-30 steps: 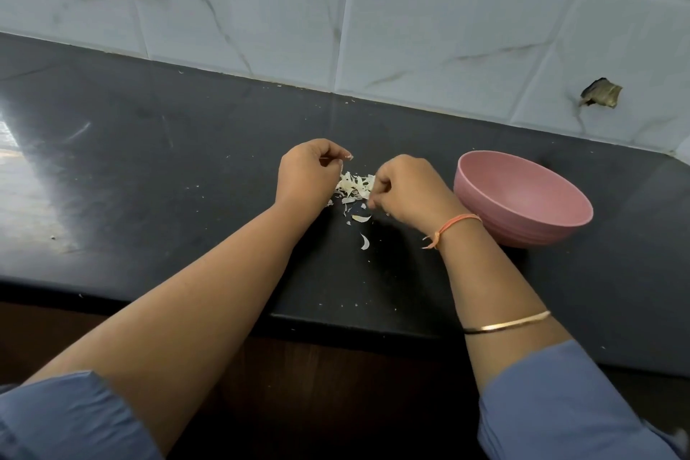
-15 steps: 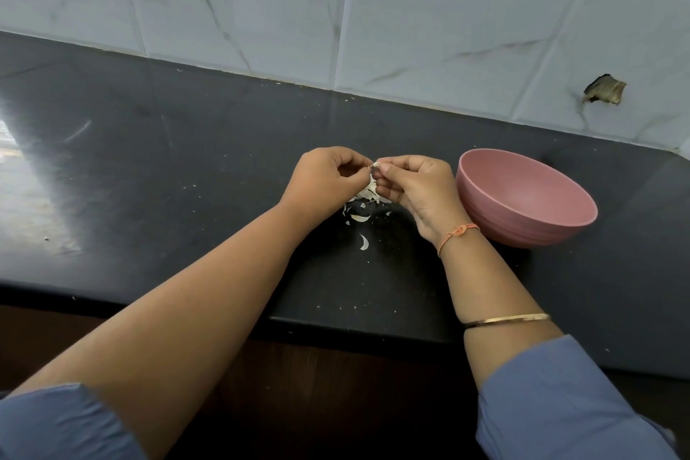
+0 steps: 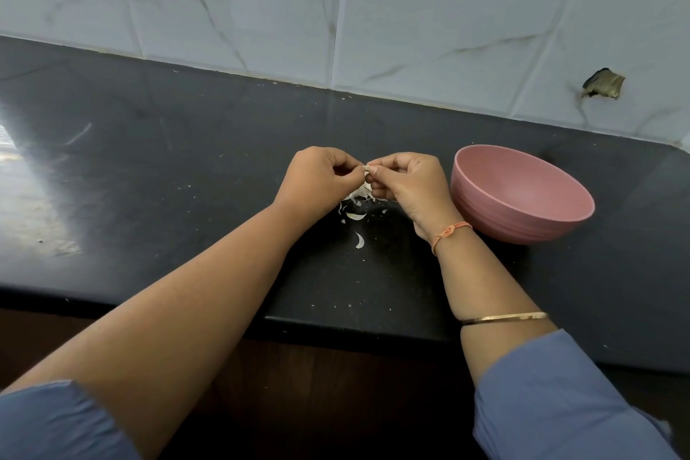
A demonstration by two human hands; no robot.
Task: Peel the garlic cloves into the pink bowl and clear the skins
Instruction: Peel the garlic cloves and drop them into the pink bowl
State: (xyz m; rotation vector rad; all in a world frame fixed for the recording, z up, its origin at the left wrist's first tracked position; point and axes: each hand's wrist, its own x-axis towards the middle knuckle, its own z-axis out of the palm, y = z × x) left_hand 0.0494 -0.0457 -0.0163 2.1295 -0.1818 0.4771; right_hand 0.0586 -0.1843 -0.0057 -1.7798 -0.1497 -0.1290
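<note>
Both grips meet above the dark bench [image 3: 179,168], knuckles up and fingers curled inward. The left grip [image 3: 317,179] and the right grip [image 3: 407,183] come together at their fingertips and are clamped from either side on one small pale garlic clove [image 3: 366,170]. Only a sliver of the clove shows between the thumbs and forefingers, so how much skin it carries cannot be told. The remaining fingers of each grip are folded toward the palm, and whether anything else sits inside them cannot be seen. The clove is held off the bench, directly above a small heap of white skins [image 3: 360,194] that lies partly hidden under the hands. Two larger curled skins lie apart from the heap, nearer the person: one [image 3: 355,215] just beside it and another [image 3: 359,240] a little further toward the bench edge, with tiny flecks scattered around them. The pink bowl [image 3: 522,228] stands upright on the bench to the right of the right grip, close beside its knuckles; touching or just apart cannot be told. An orange thread [image 3: 450,231] is tied round the right wrist and a thin gold bangle [image 3: 504,317] sits higher on that forearm, near a blue sleeve [image 3: 560,403]. Behind the bench rises a pale tiled wall [image 3: 410,11] with a broken hole [image 3: 603,84] above the bowl.
</note>
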